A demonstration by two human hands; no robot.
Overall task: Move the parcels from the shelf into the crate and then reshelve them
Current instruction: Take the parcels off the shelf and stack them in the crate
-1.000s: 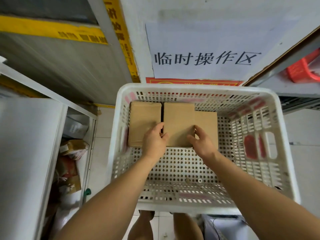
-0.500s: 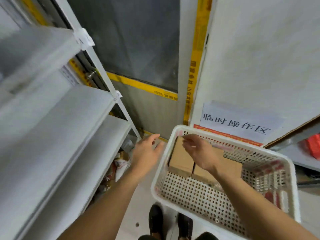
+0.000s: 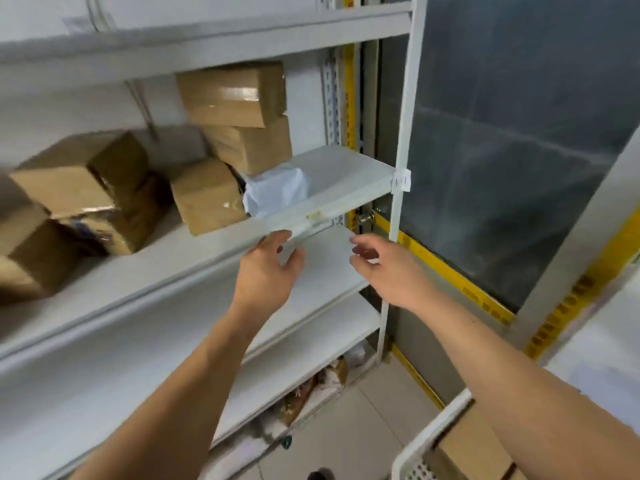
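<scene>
At the bottom right I saw the white crate (image 3: pixel 420 441) with a brown parcel (image 3: pixel 472 448) lying inside it. Further out, my left hand (image 3: pixel 266 271) and right hand (image 3: pixel 388 271) were raised side by side before the shelf (image 3: pixel 346 168), fingers (image 3: pixel 277 239) loosely spread and released, grasping nothing. Beyond them on that shelf sat a small box (image 3: pixel 206 195) beside a white bag (image 3: pixel 277 192), two stacked boxes (image 3: pixel 242 116) behind, and blurred cartons (image 3: pixel 76 181) to the left.
</scene>
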